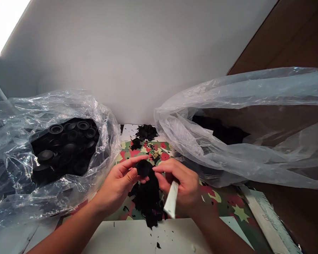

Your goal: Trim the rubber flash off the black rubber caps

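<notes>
My left hand (119, 185) is closed on a round black rubber part (143, 168), gripped at its rim between thumb and fingers, with its hollow face towards me. Close to the part's right edge is my right hand (178, 180), thumb and forefinger pinched together. A flat white handle-like piece (171, 201) sticks out from under its curled fingers; the working end, if there is one, is hidden. Whether the right fingertips also grip a scrap of rubber cannot be made out. Below both hands lies a heap of black rubber scraps (148, 201).
At left, an open clear plastic bag (106, 123) holds several black rubber parts (66, 148). Another clear bag (180, 130) at right has black material (217, 128) inside. More black scraps (147, 132) lie against the wall, on the patterned mat (214, 197). A lamp (7, 24) shines upper left.
</notes>
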A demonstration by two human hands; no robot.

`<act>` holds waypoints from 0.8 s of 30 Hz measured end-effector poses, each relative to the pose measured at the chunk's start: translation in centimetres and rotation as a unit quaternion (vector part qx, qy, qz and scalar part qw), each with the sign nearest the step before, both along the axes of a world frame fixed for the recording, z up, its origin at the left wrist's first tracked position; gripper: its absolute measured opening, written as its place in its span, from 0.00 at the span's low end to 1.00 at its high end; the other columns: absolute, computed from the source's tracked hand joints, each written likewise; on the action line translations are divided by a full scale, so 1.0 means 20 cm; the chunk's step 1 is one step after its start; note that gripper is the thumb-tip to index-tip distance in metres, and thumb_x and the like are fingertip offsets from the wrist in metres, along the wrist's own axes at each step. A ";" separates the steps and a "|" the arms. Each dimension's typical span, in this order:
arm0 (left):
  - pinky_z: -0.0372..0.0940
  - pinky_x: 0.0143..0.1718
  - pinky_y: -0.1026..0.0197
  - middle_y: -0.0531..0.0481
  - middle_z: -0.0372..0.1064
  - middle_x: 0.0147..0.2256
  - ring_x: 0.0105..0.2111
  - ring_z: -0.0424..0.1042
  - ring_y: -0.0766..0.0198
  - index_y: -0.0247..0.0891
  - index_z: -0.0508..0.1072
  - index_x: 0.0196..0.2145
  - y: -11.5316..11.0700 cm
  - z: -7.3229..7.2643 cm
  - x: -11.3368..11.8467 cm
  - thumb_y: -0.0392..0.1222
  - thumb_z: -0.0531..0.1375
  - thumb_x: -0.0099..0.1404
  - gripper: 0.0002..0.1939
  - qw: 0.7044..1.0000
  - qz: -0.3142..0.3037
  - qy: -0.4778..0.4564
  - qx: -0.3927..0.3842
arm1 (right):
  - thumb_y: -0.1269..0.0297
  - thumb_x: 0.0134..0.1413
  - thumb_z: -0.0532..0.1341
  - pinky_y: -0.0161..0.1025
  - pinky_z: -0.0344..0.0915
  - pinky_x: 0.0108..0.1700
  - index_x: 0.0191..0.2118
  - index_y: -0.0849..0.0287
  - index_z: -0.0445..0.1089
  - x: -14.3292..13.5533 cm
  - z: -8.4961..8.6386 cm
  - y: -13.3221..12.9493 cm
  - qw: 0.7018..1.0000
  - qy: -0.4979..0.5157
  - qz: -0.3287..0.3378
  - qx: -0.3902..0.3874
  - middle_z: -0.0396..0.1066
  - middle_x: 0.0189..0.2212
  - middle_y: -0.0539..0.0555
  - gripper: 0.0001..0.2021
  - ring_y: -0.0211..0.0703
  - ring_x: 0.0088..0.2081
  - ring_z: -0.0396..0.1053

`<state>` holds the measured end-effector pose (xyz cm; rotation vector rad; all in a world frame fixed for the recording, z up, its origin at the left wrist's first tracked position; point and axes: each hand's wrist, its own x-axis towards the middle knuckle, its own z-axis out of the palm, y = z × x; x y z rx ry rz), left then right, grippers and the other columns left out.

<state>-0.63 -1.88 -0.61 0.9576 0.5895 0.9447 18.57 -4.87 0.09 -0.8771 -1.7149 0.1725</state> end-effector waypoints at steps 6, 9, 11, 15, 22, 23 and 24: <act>0.68 0.43 0.63 0.48 0.79 0.38 0.36 0.75 0.64 0.47 0.82 0.49 0.01 -0.03 -0.01 0.50 0.72 0.61 0.19 0.999 -0.005 0.039 0.002 | 0.76 0.63 0.60 0.33 0.73 0.33 0.42 0.58 0.76 -0.01 -0.05 0.01 0.998 -0.050 0.037 0.017 0.77 0.32 0.54 0.08 0.39 0.31 0.76; 0.67 0.40 0.64 0.49 0.78 0.36 0.34 0.73 0.65 0.46 0.82 0.51 0.01 -0.03 -0.01 0.50 0.72 0.61 0.20 0.997 0.002 0.070 0.021 | 0.75 0.64 0.59 0.33 0.72 0.33 0.41 0.58 0.75 -0.01 -0.06 0.01 0.997 -0.072 0.034 0.017 0.77 0.31 0.53 0.08 0.38 0.31 0.75; 0.66 0.38 0.65 0.50 0.78 0.35 0.33 0.72 0.66 0.46 0.82 0.50 0.01 -0.02 -0.01 0.50 0.71 0.62 0.20 0.996 0.006 0.081 0.038 | 0.75 0.66 0.58 0.33 0.71 0.32 0.39 0.57 0.74 -0.02 -0.06 0.01 0.996 -0.086 0.029 0.017 0.77 0.30 0.53 0.09 0.38 0.30 0.75; 0.65 0.37 0.66 0.51 0.77 0.34 0.32 0.71 0.67 0.46 0.82 0.50 0.01 -0.01 0.00 0.51 0.71 0.61 0.19 0.994 0.009 0.092 0.054 | 0.75 0.66 0.57 0.33 0.68 0.30 0.37 0.57 0.72 -0.03 -0.07 0.01 0.992 -0.126 0.008 0.024 0.76 0.28 0.52 0.09 0.37 0.28 0.73; 0.68 0.39 0.62 0.46 0.78 0.38 0.35 0.73 0.62 0.44 0.83 0.49 -0.01 -0.01 0.01 0.53 0.71 0.60 0.21 0.999 0.002 0.047 0.007 | 0.72 0.63 0.57 0.32 0.66 0.29 0.31 0.57 0.70 -0.01 -0.06 0.03 0.995 -0.042 -0.085 -0.025 0.71 0.25 0.50 0.09 0.36 0.26 0.69; 0.67 0.40 0.61 0.46 0.78 0.37 0.35 0.73 0.62 0.44 0.83 0.49 -0.01 -0.01 0.01 0.53 0.71 0.61 0.21 0.999 0.002 0.041 0.009 | 0.72 0.61 0.58 0.32 0.66 0.29 0.31 0.57 0.71 -0.01 -0.04 0.03 0.995 -0.014 -0.090 -0.046 0.72 0.25 0.50 0.09 0.36 0.26 0.69; 0.67 0.41 0.61 0.47 0.78 0.36 0.35 0.73 0.62 0.45 0.82 0.50 -0.01 -0.01 0.01 0.53 0.71 0.61 0.21 0.999 0.002 0.044 0.014 | 0.72 0.60 0.59 0.32 0.65 0.28 0.30 0.57 0.72 -0.01 -0.03 0.02 0.994 0.014 -0.083 -0.076 0.73 0.26 0.50 0.08 0.36 0.26 0.69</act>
